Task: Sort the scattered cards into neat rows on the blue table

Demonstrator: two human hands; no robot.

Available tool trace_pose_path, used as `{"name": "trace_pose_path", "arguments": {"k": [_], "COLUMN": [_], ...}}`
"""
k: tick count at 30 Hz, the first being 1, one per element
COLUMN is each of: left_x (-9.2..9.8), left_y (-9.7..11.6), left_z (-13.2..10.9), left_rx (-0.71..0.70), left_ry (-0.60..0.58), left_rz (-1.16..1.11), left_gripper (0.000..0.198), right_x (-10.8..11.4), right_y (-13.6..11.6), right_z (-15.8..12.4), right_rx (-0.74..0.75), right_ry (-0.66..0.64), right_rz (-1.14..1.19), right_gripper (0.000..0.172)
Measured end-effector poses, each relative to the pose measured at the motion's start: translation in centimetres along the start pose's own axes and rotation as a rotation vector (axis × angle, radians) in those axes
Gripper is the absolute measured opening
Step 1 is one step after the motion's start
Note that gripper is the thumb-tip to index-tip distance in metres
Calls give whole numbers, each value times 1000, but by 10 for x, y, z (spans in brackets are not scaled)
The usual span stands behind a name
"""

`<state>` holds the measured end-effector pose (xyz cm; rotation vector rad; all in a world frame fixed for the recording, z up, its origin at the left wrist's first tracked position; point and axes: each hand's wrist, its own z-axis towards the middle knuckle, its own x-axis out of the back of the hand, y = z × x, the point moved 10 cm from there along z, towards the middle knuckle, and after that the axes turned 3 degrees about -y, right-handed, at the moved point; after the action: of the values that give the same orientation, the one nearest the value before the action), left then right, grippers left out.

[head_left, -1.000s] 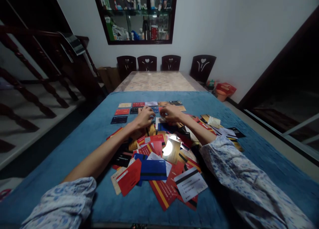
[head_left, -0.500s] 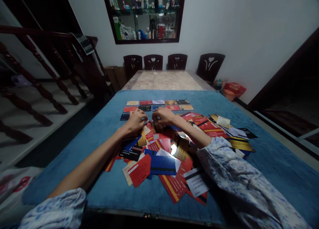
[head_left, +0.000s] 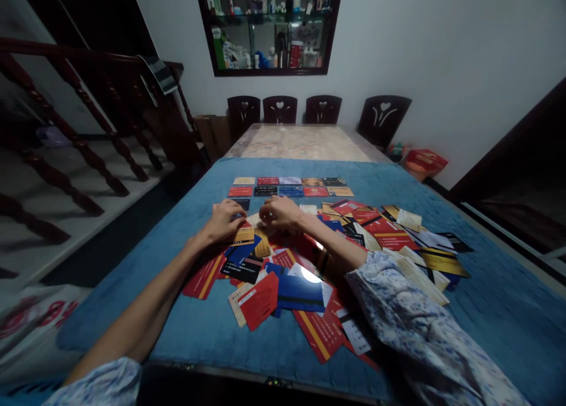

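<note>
Over the left part of a loose heap of bank-style cards point(head_left: 300, 294), my left hand point(head_left: 223, 220) has its fingers curled together beside a dark card point(head_left: 239, 204). A yellow card point(head_left: 243, 235) lies just below that hand. My right hand point(head_left: 280, 213) bends its fingers down into the heap, close to a pale card point(head_left: 254, 219) between the two hands. Whatever either set of fingertips holds is hidden. Beyond them, cards lie in two neat rows, including a black card point(head_left: 265, 191) and an orange card point(head_left: 340, 191). The dark card lies in front of these rows.
A blue cloth point(head_left: 177, 323) covers the near table, and a stone-patterned tabletop point(head_left: 305, 141) extends behind. More scattered cards point(head_left: 391, 241) lie right of my right forearm. Dark chairs point(head_left: 384, 117) stand at the back. A plastic bag point(head_left: 35, 317) is at the left.
My view has turned slightly left. Both hands have shifted left across the heap, the left one also nearer to me. The yellow card and more cards around my right forearm now show.
</note>
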<state>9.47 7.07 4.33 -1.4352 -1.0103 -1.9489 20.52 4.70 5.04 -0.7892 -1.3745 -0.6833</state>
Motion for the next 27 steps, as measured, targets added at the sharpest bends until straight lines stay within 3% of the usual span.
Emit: {"name": "trace_pose_path", "arguments": {"k": [7,16,27], "left_x": [7,-4,-8], "left_y": [-16,-9,-3], "left_z": [-13,-30,-35], "left_rx": [11,19,18], "left_ry": [-74,-327,-379], "left_rz": [-70,-21,3], "left_gripper": [25,41,52], "right_x": [-8,-17,-22], "right_y": [-15,-40,-47], "right_z": [6,-1,-2], "right_rx": [86,199,251], "right_ry": [39,16,-21], "right_rz": [73,131,107], "right_gripper": [24,41,34]}}
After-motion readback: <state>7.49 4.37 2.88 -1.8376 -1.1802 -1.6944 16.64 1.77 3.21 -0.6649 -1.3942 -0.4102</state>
